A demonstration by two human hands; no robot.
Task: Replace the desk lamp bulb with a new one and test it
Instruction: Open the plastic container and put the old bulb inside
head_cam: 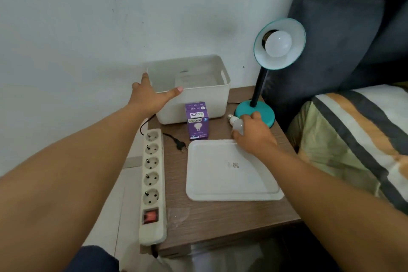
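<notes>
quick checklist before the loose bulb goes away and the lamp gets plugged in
1. Bulb seated in the lamp: a bulb sits in the shade's socket; ok, tightness cannot tell.
2. Loose bulb secured: right hand is closed on it beside the lamp base; ok.
3. Bin ready to receive: left hand rests on its near rim, top open; ok.
4. Lamp plug connected: lies on the table, out of the power strip; not ok.
5. Strip switch on: cannot tell.
6. Bulb box standing clear of the tray: ok.
</notes>
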